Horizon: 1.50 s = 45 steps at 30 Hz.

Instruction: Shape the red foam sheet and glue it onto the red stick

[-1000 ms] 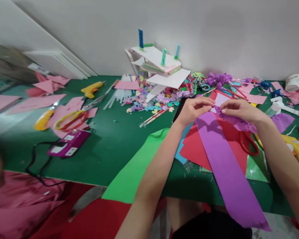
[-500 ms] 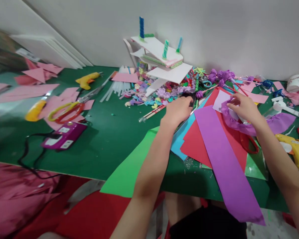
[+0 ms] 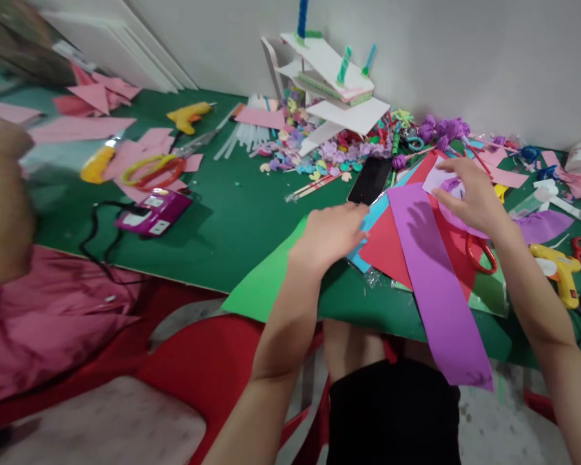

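My left hand (image 3: 332, 232) hovers flat and empty over the near table edge, where a light green sheet (image 3: 266, 278) meets a blue sheet (image 3: 374, 216). A black phone (image 3: 370, 181) lies just beyond its fingertips. My right hand (image 3: 469, 197) is further right, its fingers curled around a ruffled purple crepe strip (image 3: 451, 186) above a pale paper piece (image 3: 433, 179). Between the hands a long purple paper band (image 3: 436, 271) lies across a red sheet (image 3: 392, 245) and hangs over the table edge.
Red scissors (image 3: 481, 255) and a yellow glue gun (image 3: 559, 271) lie right of the papers. At the back stand a white foam model (image 3: 339, 97) and a pile of small foam shapes (image 3: 319, 155). A purple box with a cable (image 3: 152, 213) is left. A person in pink (image 3: 53, 310) sits at left.
My left hand let go of the crepe strip and drew back toward me, uncovering the phone. My right hand stayed by the strip. The view tilted down and shifted.
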Tool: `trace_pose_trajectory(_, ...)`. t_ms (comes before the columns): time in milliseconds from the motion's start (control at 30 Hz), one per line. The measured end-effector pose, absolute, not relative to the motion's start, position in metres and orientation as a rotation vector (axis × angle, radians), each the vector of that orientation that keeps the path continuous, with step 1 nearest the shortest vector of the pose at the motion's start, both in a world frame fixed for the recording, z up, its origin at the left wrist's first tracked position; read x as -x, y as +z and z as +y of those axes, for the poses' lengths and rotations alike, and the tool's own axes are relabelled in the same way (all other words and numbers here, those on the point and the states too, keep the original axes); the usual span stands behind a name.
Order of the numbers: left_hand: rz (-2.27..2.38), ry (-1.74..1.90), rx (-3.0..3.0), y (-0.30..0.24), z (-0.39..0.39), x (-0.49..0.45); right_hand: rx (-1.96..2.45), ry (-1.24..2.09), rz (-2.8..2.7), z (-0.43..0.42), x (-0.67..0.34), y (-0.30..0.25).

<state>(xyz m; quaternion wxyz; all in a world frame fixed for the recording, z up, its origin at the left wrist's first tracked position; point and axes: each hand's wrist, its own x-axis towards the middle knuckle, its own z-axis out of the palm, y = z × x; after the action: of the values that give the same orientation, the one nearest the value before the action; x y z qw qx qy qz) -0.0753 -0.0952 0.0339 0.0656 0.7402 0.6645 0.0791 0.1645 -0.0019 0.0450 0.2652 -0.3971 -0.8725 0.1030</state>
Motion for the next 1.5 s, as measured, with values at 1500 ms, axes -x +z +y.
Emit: trace_pose_trajectory(1500, 2.065, 2.045, -2.577, 0.110, -0.133, 0.108, 0.950, 0.474, -2.762, -0.089, -0.145, -0.042)
